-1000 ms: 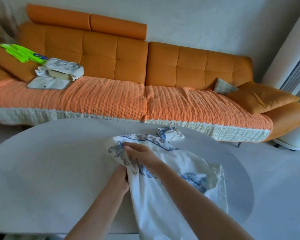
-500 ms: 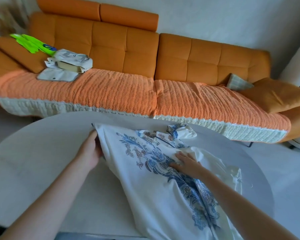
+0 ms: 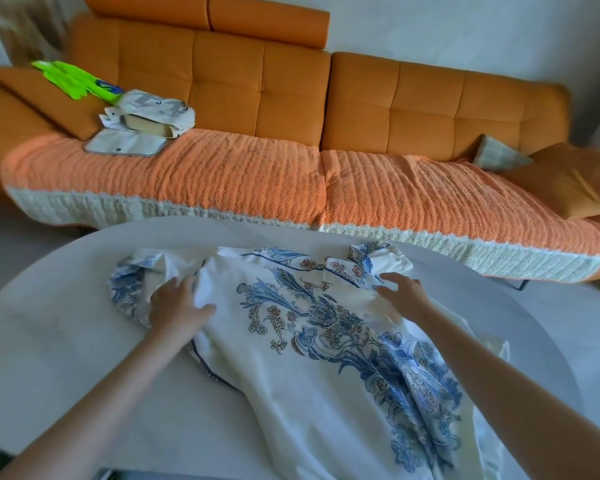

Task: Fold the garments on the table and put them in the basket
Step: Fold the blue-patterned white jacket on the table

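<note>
1. Both hands lie flat and hold nothing. The left hand [image 3: 177, 303] presses on the garment [image 3: 312, 341] with its fingers straight and spread and its thumb stretched out to the right.
2. The right hand [image 3: 407, 294] rests on the garment's right shoulder area with its fingers extended towards the left. It looks slightly blurred, so how firmly it presses cannot be told.
3. The garment is white with a large blue and brown floral print, and it lies spread on the round pale table [image 3: 66, 323]. Its collar end is at the far side, and its body runs towards the near right edge of the table.
4. The left sleeve [image 3: 132, 282] is bunched just left of the left hand, showing blue pattern. The right sleeve [image 3: 378, 258] lies crumpled at the far right, just beyond the right hand.
5. Both forearms reach in from the near edge, one on either side of the print.
6. Beyond the table stands an orange sofa [image 3: 291, 88] with a ribbed orange cover [image 3: 222, 174] over its seat.
7. On the far left of the seat sits a pile of pale cloth items [image 3: 153, 112]. A bright green item [image 3: 73, 79] lies behind it on an orange cushion [image 3: 45, 95].
8. At the right end of the sofa lie a second orange cushion [image 3: 575, 181] and a small checked cushion [image 3: 497, 155].
</note>
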Available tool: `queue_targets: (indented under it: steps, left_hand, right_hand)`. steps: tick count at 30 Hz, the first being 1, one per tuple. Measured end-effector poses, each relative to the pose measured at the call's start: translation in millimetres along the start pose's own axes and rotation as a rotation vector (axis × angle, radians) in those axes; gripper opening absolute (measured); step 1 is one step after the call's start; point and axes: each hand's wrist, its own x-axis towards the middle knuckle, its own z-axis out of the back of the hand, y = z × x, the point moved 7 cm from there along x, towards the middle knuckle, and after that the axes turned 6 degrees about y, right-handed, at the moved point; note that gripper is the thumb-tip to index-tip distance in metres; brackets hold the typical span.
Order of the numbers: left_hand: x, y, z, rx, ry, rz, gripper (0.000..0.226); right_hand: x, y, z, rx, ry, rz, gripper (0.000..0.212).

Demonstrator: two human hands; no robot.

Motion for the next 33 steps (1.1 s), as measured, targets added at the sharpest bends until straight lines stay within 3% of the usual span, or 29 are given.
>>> queue_targets:
  steps: [2,5,7,10,13,16,21,23,25,28,30,33]
  left_hand:
    - [-19,-20,-11,0.102,0.012,-0.176,0.08]
    - [-51,-40,-55,0.227,0.341,-0.286,0.087]
    - [-64,-37,-76,0.352,0.417,-0.312,0.106]
    - [-57,-28,-80,0.344,0.353,-0.341,0.114]
    - [-41,-29,-75,0.35,0.357,-0.358,0.111]
    - [-18,-26,-66,0.377,0.332,-0.358,0.091]
    - [25,-24,-29,0.394,0.049,-0.33,0.056]
    - [30,-32,-23,0.322,-0.051,-0.307,0.06]
    - [17,-44,-12,0.17,-0.253,-0.328,0.06]
    - [-13,-43,-7,0.036,-0.424,-0.342,0.045]
    - [-27,-25,-16,-0.058,-0.293,-0.224,0.043]
    - [-41,5,-35,-0.056,-0.045,-0.038,0.06]
  right_hand:
    - [9,3,-9,0.02,0.064,-0.027,0.046]
    - [16,16,-20,-0.011,0.104,-0.016,0.05]
    - [21,21,-24,-0.018,0.066,-0.035,0.047]
    - [24,28,-34,-0.077,0.092,-0.035,0.031]
    - [24,38,-26,0.022,0.047,0.03,0.013]
    - [28,37,6,0.131,-0.15,0.085,0.019]
    - [32,7,56,0.088,-0.384,-0.048,0.022]
    - [34,-10,53,0.065,-0.331,-0.114,0.027]
    - [34,-26,39,0.037,-0.23,-0.155,0.038]
    - [11,-16,23,-0.098,-0.169,-0.024,0.055]
    - [-14,6,14,-0.177,-0.119,0.161,0.059]
    - [-52,25,-25,-0.362,0.177,0.348,0.082]
